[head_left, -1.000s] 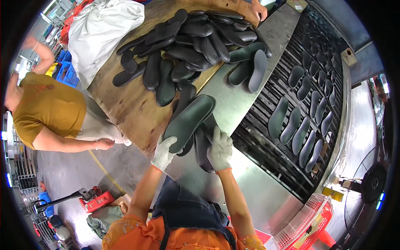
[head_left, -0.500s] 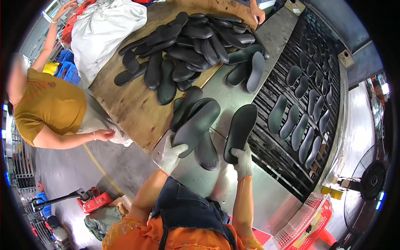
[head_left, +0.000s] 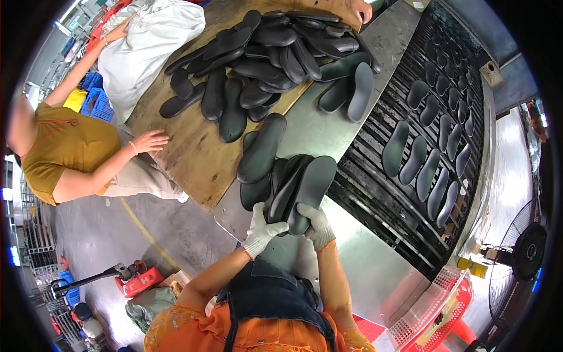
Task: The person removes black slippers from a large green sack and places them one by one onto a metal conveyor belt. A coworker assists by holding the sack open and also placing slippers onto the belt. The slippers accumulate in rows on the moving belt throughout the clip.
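Note:
Both my hands wear whitish knit gloves and are closed around the heel ends of several dark insoles held upright side by side. My left hand (head_left: 263, 230) grips the bundle from its left, the thumb across the lower ends. From the right, my right hand (head_left: 316, 226) pinches the rightmost insole (head_left: 315, 186) against the others. Just beyond and left of the bundle, a dark green-black insole (head_left: 262, 149) rests on others over the metal tabletop (head_left: 363, 258). How many insoles the bundle has is hidden by overlap.
A large heap of black insoles (head_left: 264, 70) lies on the wooden board (head_left: 187, 152). To the right, a slatted conveyor (head_left: 375, 217) carries rows of insoles. At left stands a person (head_left: 76, 146) beside a white sack (head_left: 149, 50). A red-and-white basket (head_left: 431, 305) and a fan (head_left: 522, 252) are at lower right.
My right hand moved left, bringing its insole against those in my left hand. The insoles on the conveyor shifted slightly. The person at left reached onto the sack and the board.

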### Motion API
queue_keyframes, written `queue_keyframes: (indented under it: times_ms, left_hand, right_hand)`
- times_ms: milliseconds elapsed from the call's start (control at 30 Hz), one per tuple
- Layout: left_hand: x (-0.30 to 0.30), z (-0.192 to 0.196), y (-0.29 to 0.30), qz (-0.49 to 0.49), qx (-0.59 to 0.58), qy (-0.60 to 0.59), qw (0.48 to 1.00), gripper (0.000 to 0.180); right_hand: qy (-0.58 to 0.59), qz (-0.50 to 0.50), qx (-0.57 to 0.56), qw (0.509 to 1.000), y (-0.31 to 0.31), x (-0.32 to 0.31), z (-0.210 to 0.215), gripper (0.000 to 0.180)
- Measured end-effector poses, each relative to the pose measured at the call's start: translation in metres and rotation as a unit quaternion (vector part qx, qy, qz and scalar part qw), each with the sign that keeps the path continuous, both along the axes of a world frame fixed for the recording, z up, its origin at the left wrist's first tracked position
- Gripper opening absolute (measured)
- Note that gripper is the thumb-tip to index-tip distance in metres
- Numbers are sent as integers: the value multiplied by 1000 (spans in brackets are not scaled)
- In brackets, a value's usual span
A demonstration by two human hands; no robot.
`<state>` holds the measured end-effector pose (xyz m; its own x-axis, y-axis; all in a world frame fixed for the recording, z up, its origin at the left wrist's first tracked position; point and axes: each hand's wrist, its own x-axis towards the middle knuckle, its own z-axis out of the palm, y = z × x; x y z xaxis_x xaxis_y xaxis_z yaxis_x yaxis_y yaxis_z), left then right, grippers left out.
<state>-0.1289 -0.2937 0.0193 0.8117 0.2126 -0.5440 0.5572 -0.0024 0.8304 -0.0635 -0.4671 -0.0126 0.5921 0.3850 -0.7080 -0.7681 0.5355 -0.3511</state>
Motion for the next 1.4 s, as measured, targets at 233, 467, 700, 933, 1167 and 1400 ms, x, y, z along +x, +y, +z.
queue_keyframes:
  times_ms: [233, 467, 700, 933, 1167, 1400]
  left_hand:
    - [-15, -28, 0, -94, 79, -118, 985, 99]
    - [11, -28, -15, -25, 153, -54, 987, 69]
    - [74, -34, -38, -84, 228, -147, 959, 55]
    - [215, -50, -89, -166, 297, -230, 912, 48]
    - [363, -63, -146, -162, 383, -231, 880, 56]
    - [393, -67, -175, -170, 173, -113, 964, 56]
  right_hand:
    - [-107, -30, 8, 994, -17, 0, -20, 49]
    - [-121, -45, -18, 991, -96, -8, -16, 54]
    - [-137, -132, -9, 982, -131, -26, -20, 54]
    - [-144, -171, -30, 974, -157, -25, -31, 60]
    - [-145, -221, -74, 962, -211, -13, -37, 66]
    - [-123, -260, -124, 950, -268, 0, -50, 63]
